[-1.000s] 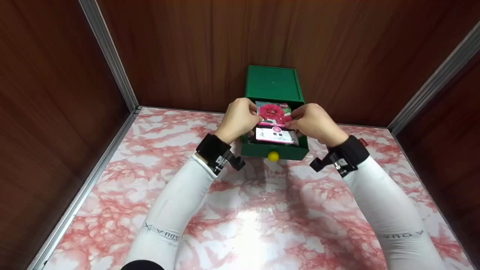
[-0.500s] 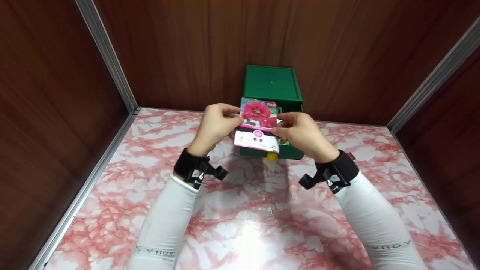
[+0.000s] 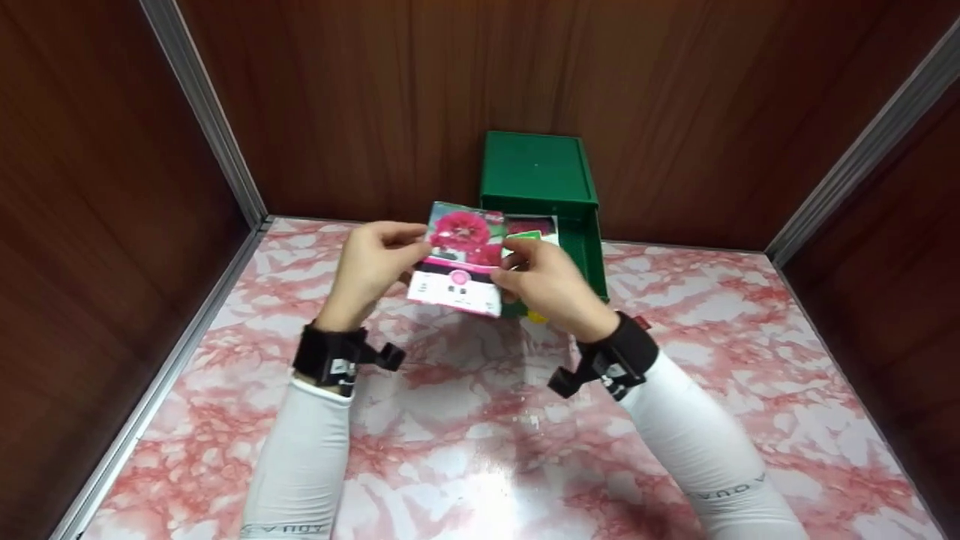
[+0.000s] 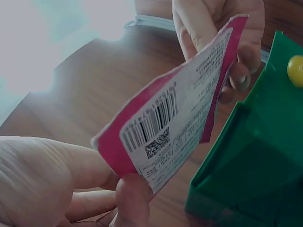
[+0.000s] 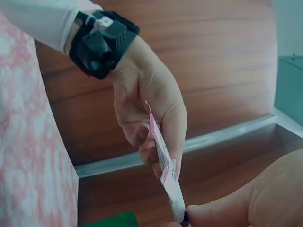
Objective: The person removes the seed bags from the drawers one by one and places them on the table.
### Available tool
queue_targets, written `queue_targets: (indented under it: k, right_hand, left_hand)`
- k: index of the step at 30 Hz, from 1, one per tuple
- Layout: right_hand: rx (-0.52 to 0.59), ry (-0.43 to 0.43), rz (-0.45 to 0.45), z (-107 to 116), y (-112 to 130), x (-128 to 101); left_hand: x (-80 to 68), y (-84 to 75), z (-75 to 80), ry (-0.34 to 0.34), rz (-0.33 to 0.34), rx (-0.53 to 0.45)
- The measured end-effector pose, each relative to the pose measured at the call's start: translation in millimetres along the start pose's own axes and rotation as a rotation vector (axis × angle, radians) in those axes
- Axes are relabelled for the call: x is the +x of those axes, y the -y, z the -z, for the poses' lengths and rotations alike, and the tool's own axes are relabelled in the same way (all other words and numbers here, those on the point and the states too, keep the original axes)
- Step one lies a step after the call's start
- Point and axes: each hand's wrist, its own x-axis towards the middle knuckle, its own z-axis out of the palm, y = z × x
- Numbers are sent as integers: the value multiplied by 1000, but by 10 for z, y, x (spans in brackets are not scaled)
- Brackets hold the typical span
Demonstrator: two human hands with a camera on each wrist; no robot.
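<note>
A flat seed packet [image 3: 461,244] with a pink flower picture is held up between both hands in front of a green drawer box. My left hand [image 3: 369,268] pinches its left edge between thumb and fingers. The right hand [image 3: 553,283] pinches the opposite edge. In the left wrist view the packet's back [image 4: 177,106] shows a barcode and small print on white, bordered in magenta. Seen from the right wrist, the packet [image 5: 163,156] is nearly edge-on. Behind the right hand, the green drawer [image 3: 595,262] is pulled out, with another packet [image 3: 541,223] inside, partly hidden.
The green box's lid [image 3: 536,166] stands near the back wooden wall [image 3: 360,105]. A yellow knob [image 3: 537,317] sits on the drawer front. A small red tag [image 3: 641,322] is near the right wrist. The marbled pink and white tabletop [image 3: 465,420] spreads in front, between wooden side walls.
Both hands have lifted the seed packet out of the green drawer and carried it left and toward the body. Another packet in the drawer has come into view.
</note>
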Motion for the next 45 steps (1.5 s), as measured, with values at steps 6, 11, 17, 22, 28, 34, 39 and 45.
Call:
queue_targets:
  k: [6,11,17,22,28,34,39,45]
  right_hand:
    - [6,-14,71,-326,58,5]
    - [-15,4,151,-533,74,21]
    - [11,38,191,-705,87,17]
    - [-65,28,245,-880,1,56]
    - [-126,19,291,-1110,-171,89]
    - [-150,40,194,-1249,-373,160]
    - [-185,8,149,-1295,-556,281]
    - [-208,24,122,-1341,-789,390]
  left_hand:
    - [-58,89,270,-38,-23,29]
    - [-114,140,472,-46,-25,51]
    - [-164,223,626,-55,13,65]
    - [-186,347,725,-39,54,75]
    - [-225,553,803,17,80,110]
    - [-232,814,762,52,118,117]
    - [-205,1051,662,91,105,192]
    - [-165,1327,529,104,127,249]
